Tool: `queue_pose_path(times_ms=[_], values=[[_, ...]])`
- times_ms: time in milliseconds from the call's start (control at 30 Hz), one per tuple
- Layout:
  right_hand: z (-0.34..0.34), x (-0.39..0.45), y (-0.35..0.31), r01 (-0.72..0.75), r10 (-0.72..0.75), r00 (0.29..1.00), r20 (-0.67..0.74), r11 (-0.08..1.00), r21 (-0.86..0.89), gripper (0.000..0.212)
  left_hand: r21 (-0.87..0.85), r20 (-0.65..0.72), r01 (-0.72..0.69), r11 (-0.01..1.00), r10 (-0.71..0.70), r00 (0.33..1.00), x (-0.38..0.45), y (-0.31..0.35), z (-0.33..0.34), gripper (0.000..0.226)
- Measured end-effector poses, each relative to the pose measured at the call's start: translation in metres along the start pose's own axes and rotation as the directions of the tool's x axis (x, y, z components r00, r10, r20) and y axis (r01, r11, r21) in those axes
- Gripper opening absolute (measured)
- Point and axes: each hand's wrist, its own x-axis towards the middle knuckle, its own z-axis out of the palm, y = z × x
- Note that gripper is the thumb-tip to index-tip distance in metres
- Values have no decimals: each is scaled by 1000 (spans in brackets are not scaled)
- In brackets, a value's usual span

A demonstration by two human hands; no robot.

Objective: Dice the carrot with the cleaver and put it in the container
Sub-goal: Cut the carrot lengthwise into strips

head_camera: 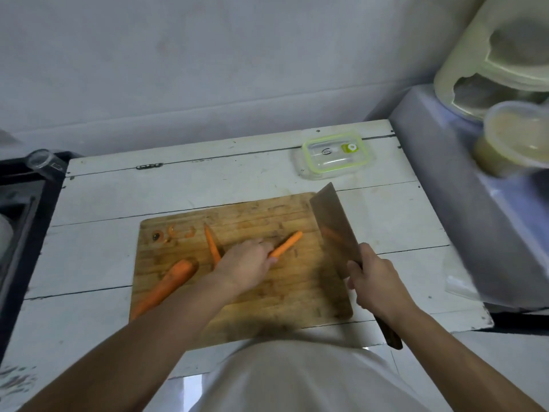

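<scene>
On the white plank bench (98, 203) lies one wooden cutting board (267, 298). At its 9 o'clock side rests one large carrot piece (169, 282), angled from 7 toward 1 o'clock. Near the board's 11 o'clock corner sit a few small orange scraps (173, 233). Just right of the large piece lies one thin carrot strip (211, 243), partly hidden under the left hand.

The left hand (248, 263) lies at the board's centre, fingers curled onto the near end of a second carrot stick (285, 244), which runs out from the fingertips toward 2 o'clock. That makes three carrot pieces in view.

At the stick's 3 o'clock, apart from it, one cleaver (334, 230) stands with its blade raised over the board's right edge. The right hand (375, 281) has its grip wrapped tight on the cleaver's handle.

At the bench's 1 o'clock corner sits one clear container (334, 154) with a green-rimmed lid.
</scene>
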Motion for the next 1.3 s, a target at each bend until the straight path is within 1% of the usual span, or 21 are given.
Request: queue_pose_path(times_ms=[100, 133, 167, 200, 233, 267, 300, 333, 367, 400, 433, 500, 533, 633, 733, 833, 900, 967, 1100, 1200, 1300], values=[[4, -3, -2, -1, 1, 1000, 4, 1000, 12, 10, -226, 2, 161, 961, -165, 986, -2, -2, 1, 18], [5, -3, -3, 3, -3, 1000, 6, 1000, 11, 9, -296, -11, 187, 937, -199, 980, -3, -4, 2, 17], [6, -3, -4, 7, -7, 1000, 8, 1000, 8, 9, -328, -46, 180, 927, -206, 977, -5, -4, 2, 15], [6, -3, -6, 8, -8, 1000, 9, 1000, 6, 8, -272, -138, 107, 956, -149, 979, -8, -5, 3, 14], [6, -3, -7, 6, -6, 1000, 7, 1000, 6, 8, -107, -271, -19, 994, -10, 962, -10, -9, 5, 14], [6, -2, -8, 2, -2, 1000, 4, 1000, 6, 8, 94, -347, -138, 986, 162, 924, -12, -13, 9, 18], [5, -1, -9, -2, 2, 1000, -1, 1000, 8, 9, 251, -353, -237, 938, 317, 880, -16, -16, 12, 25], [4, 0, -9, -8, 8, 1000, -6, 1000, 13, 10, 354, -290, -299, 886, 408, 866, -19, -20, 16, 35], [3, 1, -9, -10, 11, 1000, -12, 1000, 20, 10, 395, -212, -316, 863, 420, 882, -24, -22, 21, 43], [2, 2, -10, -10, 11, 1000, -16, 1000, 23, 10, 399, -164, -295, 868, 384, 909, -29, -22, 28, 50], [1, 2, -10, -8, 8, 1000, -19, 1000, 21, 10, 377, -155, -247, 893, 324, 933, -36, -23, 34, 53], [0, 1, -9, -3, 3, 1000, -21, 1000, 16, 8, 282, -205, -165, 945, 227, 952, -52, -26, 45, 47], [0, 0, -10, -2, 2, 1000, -14, 1000, 14, 8, 241, -215, -149, 959, 202, 955, -60, -28, 51, 43], [3, -3, -14, 20, -20, 1000, 10, 1000, 16, 7, 241, -225, -152, 959, 207, 952, -75, -35, 64, 50], [10, -7, -21, 67, -65, 996, 56, 997, -40, 7, 217, -270, -124, 968, 182, 945, -76, -34, 66, 52], [19, -14, -29, 143, -133, 985, 105, 986, -86, 17, 173, -256, -105, 979, 148, 955, -67, -29, 64, 70], [26, -17, -36, 188, -173, 976, 135, 976, -110, 14, 142, -233, -61, 988, 93, 968, -62, -26, 63, 75], [32, -18, -44, 207, -187, 972, 141, 969, -139, 10, 139, -215, -4, 990, 34, 976, -59, -16, 69, 77], [37, -25, -57, 292, -264, 954, 145, 928, -233, 14, 91, -242, 130, 987, -105, 965, -59, 9, 82, 75], [41, -32, -61, 358, -310, 932, 189, 875, -327, 15, 66, -261, 140, 988, -118, 958, -60, 9, 80, 73], [44, -34, -66, 370, -315, 927, 203, 852, -370, 11, -9, -247, 117, 993, -115, 962, -60, 3, 77, 72]])
